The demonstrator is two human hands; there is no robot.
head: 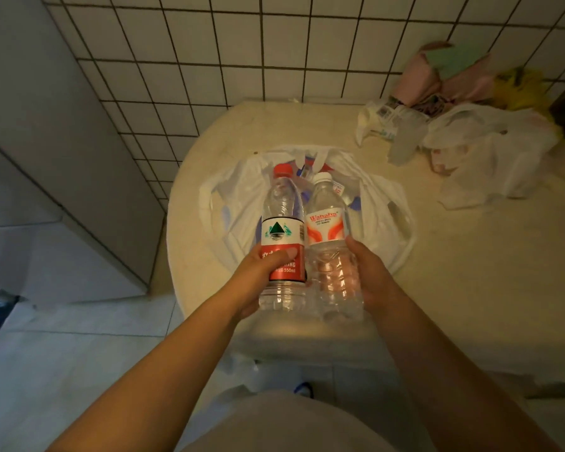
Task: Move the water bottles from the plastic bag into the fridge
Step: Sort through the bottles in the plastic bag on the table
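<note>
Fridge at far left, grey, its side running along the tiled wall, well left of the plastic bag. The bag is white, spread open on the round beige tabletop, handles splayed to both sides.

Left forearm comes up from bottom left, angled toward the bag. Left hand grips the red-cap bottle low on its body, thumb across the red part of the label, fingers wrapped underneath and mostly hidden. This bottle has a white-and-red label with a green mountain logo and tilts cap-away over the near half of the bag.

Just right of it, touching side to side, is the white-cap bottle, with an orange-and-white label. Right hand holds it from the right side, thumb on the bottle just under the label, fingers curled round the back and seen through the clear plastic. Right forearm enters from bottom right, angled toward the bag.

More bottles lie inside the bag behind the two held ones, with a second red cap and blue bits showing; count unclear.

Right of the bag, on the far side of the tabletop: a crumpled white bag pile, a small carton, and pink and yellow bags against the wall, blurred.
</note>
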